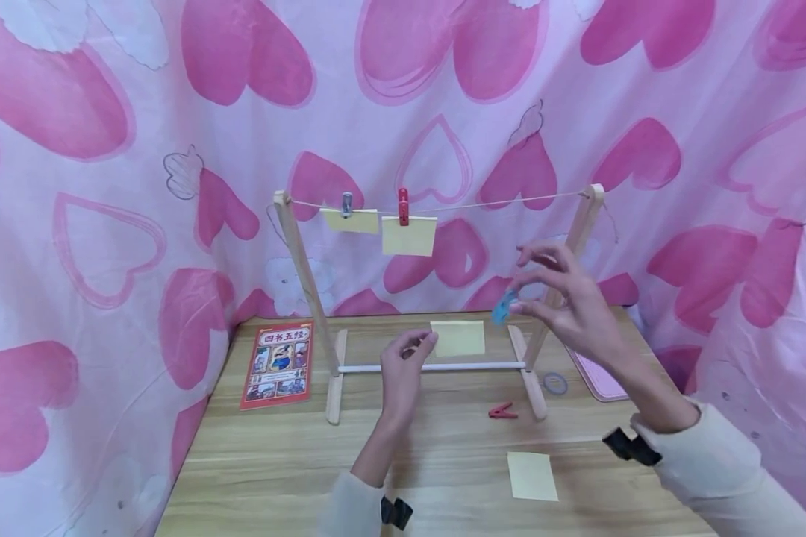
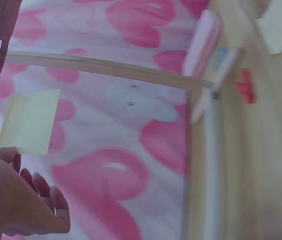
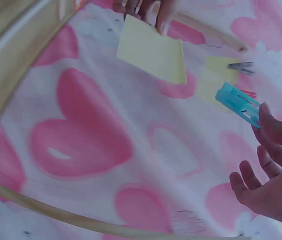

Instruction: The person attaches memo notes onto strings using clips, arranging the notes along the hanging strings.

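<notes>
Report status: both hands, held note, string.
Left hand pinches yellow paper note, unclipped. Right hand pinches turquoise clothespin, apart from note. String, left half occupied: two notes hung by grey clothespin and red clothespin.

We see a wood-grain tabletop (image 1: 275, 462), with a red illustrated book (image 1: 278, 365) titled 四书五经 lying cover up near its far left corner. On the tabletop's right side we find a grey-blue ring (image 1: 554, 392) lying flat and, nearer the tabletop's right edge, a partly hidden pink rounded-corner board (image 1: 598, 377). Behind the tabletop and along both its sides we have a pink heart-print curtain (image 1: 403, 119).
</notes>
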The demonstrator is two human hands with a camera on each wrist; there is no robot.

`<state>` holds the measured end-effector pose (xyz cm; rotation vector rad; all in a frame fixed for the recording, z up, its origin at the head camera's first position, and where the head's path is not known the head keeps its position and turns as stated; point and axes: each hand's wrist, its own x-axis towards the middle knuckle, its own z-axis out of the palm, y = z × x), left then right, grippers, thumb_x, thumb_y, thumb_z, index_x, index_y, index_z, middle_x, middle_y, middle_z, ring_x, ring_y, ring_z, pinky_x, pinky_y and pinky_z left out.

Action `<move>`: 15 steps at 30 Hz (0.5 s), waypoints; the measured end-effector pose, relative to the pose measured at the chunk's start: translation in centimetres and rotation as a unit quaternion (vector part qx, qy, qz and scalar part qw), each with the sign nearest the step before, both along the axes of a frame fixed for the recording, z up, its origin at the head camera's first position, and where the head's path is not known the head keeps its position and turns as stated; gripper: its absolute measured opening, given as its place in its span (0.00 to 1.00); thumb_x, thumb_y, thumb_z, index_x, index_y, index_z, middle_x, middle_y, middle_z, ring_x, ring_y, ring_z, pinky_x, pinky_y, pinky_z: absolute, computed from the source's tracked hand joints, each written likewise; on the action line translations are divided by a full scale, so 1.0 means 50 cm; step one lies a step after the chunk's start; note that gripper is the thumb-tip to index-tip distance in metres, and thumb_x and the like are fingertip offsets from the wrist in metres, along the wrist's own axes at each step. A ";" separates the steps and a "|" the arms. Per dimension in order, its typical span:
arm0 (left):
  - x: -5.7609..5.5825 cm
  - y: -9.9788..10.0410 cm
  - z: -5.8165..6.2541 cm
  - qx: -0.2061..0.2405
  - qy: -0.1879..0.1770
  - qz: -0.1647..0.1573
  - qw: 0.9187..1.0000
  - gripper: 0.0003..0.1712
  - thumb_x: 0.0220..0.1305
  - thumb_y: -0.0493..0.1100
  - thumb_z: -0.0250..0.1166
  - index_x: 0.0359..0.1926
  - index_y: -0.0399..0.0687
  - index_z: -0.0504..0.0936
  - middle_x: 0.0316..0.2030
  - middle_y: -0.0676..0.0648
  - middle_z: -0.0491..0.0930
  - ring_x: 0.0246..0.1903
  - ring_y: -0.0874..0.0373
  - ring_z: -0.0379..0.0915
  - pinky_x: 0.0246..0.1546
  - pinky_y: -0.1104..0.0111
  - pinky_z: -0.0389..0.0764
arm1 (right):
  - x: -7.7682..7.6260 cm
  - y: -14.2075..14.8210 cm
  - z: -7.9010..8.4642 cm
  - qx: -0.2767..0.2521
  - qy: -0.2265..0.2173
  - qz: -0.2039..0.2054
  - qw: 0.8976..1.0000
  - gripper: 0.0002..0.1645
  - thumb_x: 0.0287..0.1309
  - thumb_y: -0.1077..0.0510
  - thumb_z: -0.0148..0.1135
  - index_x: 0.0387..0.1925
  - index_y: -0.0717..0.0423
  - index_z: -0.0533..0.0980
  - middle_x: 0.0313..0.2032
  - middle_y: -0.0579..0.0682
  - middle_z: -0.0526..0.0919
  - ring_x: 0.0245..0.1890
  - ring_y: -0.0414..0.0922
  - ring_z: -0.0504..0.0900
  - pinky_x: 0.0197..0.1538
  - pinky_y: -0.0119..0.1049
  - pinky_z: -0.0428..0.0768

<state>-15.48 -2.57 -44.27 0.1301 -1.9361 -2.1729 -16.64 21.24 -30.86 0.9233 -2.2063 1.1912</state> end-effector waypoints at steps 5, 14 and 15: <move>-0.036 0.000 0.081 0.012 0.021 -0.010 1.000 0.11 0.71 0.43 0.76 0.49 0.42 0.94 0.36 0.53 0.84 0.39 0.61 0.77 0.42 0.72 0.78 | -0.014 -0.011 0.077 0.004 0.009 0.001 1.000 0.18 0.46 0.81 0.79 0.38 0.64 0.88 0.57 0.39 0.75 0.77 0.43 0.71 0.80 0.31 0.66; -0.100 0.029 0.192 0.052 0.072 -0.020 0.996 0.10 0.69 0.40 0.76 0.47 0.38 0.94 0.26 0.57 0.76 0.31 0.63 0.68 0.32 0.74 0.68 | -0.078 -0.055 0.185 -0.011 -0.001 -0.031 0.999 0.09 0.54 0.75 0.80 0.37 0.70 0.89 0.57 0.41 0.76 0.77 0.53 0.72 0.83 0.48 0.65; -0.106 0.032 0.200 0.057 0.075 -0.019 0.995 0.10 0.69 0.40 0.76 0.47 0.38 0.94 0.25 0.57 0.75 0.30 0.64 0.67 0.31 0.74 0.67 | -0.086 -0.060 0.196 -0.014 -0.003 -0.032 0.999 0.08 0.55 0.74 0.80 0.38 0.70 0.89 0.57 0.44 0.76 0.77 0.52 0.71 0.84 0.51 0.65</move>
